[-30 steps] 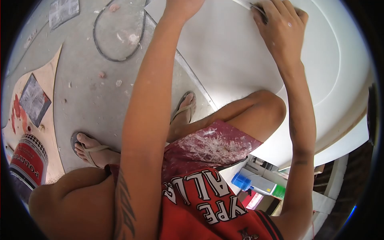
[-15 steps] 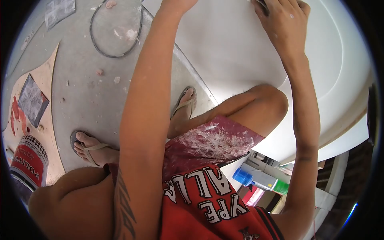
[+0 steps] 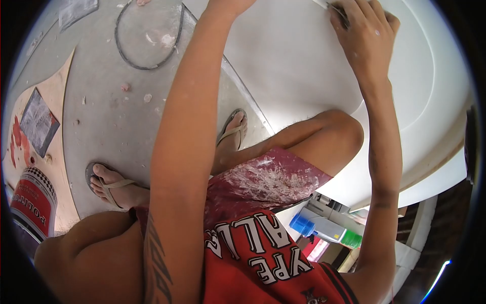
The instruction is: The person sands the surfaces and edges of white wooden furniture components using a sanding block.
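A large white curved panel fills the upper right of the head view. My right hand rests on it near the top edge, fingers closed on a thin flat tool whose blade lies against the white surface. My left arm reaches up the middle of the view. Only the heel of my left hand shows, at the panel's left part; its fingers are cut off by the frame. I am crouched, with my right knee against the panel.
A red and white can stands at the far left on a paint-stained board that holds a dark square sheet. A black cable loop lies on the concrete floor. A blue-capped bottle lies under the panel.
My right hand has slid a little to the right along the panel's top edge with the tool in it. My left arm and my feet have stayed where they were.
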Available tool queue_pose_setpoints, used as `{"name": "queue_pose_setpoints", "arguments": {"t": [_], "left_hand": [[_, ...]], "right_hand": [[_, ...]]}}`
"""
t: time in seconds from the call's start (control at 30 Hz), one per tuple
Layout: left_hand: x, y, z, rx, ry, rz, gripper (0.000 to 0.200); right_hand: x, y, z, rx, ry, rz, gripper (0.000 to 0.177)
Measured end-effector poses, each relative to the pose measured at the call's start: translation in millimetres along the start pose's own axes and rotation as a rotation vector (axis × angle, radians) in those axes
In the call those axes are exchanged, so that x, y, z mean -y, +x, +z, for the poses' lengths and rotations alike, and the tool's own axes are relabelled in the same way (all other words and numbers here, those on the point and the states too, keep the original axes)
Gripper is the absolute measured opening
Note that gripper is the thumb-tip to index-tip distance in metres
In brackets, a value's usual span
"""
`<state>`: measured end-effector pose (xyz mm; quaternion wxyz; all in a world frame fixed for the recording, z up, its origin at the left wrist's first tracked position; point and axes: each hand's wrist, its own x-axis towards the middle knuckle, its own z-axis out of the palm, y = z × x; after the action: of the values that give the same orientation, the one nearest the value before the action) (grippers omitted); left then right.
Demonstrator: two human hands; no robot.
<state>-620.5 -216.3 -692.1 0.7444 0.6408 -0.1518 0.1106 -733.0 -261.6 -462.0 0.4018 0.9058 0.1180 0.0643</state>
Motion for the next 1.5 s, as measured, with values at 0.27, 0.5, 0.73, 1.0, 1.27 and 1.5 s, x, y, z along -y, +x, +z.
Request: {"name": "queue_pose_setpoints", "arguments": {"t": [0.27,0.5,0.73,1.0,1.27,1.5], "left_hand": [[1,1,-4,0.024,-0.058,-0.041,0.055],[7,3,-2,0.026,-0.097,-0.032,0.052],[9,-2,-2,0.109,-0.003,-0.169,0.051],[5,-1,-10,0.086,-0.092,-0.06,0.054],[6,3,-13,0.117,-0.1,-0.051,0.055],[23,0,-3,0.086,-0.106,0.038,0.057]], "right_hand": [[-1,-4,-6,-0.029,0.003,-0.004,0.015],[2,-3,-3,-0.05,0.021,-0.01,0.013],[1,7,4,-0.044,0.07,-0.031,0.012],[1,1,1,-0.046,0.046,0.043,0.012],[-4,-7,-11,0.006,0.035,0.038,0.011],[0,-5,1,-0.024,0.047,0.048,0.011]]}}
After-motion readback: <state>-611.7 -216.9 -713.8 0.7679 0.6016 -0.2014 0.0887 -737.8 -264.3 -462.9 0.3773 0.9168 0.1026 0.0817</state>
